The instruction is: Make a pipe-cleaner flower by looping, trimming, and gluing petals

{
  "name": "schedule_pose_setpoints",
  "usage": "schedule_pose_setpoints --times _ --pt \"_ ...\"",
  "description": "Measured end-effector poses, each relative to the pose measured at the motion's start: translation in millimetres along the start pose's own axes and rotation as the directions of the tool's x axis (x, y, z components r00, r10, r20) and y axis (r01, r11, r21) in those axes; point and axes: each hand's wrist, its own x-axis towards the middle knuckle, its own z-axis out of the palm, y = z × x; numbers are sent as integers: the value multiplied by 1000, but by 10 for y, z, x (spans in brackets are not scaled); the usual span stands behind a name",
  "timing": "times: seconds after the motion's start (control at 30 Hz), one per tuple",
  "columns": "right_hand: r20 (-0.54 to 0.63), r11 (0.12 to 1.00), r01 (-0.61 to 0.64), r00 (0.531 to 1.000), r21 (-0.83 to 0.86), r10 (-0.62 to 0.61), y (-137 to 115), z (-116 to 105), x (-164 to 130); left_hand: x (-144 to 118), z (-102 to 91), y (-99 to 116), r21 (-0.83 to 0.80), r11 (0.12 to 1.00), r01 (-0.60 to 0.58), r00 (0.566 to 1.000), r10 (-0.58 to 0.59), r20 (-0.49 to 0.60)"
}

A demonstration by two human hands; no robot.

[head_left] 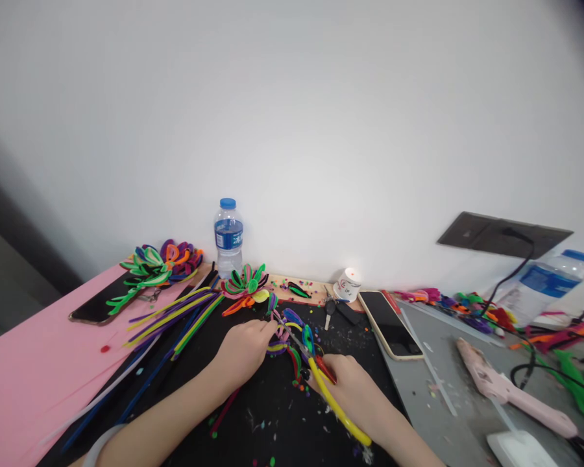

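Observation:
Near the middle of the black mat (253,421), my left hand (246,350) pinches a small looped pipe cleaner piece (278,324). My right hand (348,389) grips pliers (338,412) with yellow and red handles. Their narrow metal jaws reach up and left to the pinched piece, close to my left fingertips; whether the jaws are closed on it cannot be made out. Coloured pipe cleaner loops (296,363), in blue, green, red and yellow, lie between my hands. A pipe cleaner flower (247,283) with green and pink petals sits just beyond my left hand.
Long pipe cleaners (175,318) lie at left, near a black phone (97,305) and finished flowers (168,263). Behind are a water bottle (229,237), keys (329,310) and a paper cup (347,284). Rightward lie another phone (390,325) and a pink glue gun (511,392) beside black cords.

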Motion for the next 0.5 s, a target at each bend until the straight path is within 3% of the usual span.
schedule_pose_setpoints --times 0.13,0.27,0.37,0.5 --pt "32 995 23 999 98 -27 31 22 18 -1 -13 -23 -123 992 -9 1000 6 -29" --pt "65 979 58 995 197 -72 63 17 30 2 -66 -59 -398 917 -33 998 8 -64" --pt "88 963 90 989 254 -116 75 -8 34 8 -103 -84 -670 742 -19 1000 7 -20" --pt "123 943 113 980 314 -159 75 -51 29 15 -98 -104 -919 374 125 990 6 138"
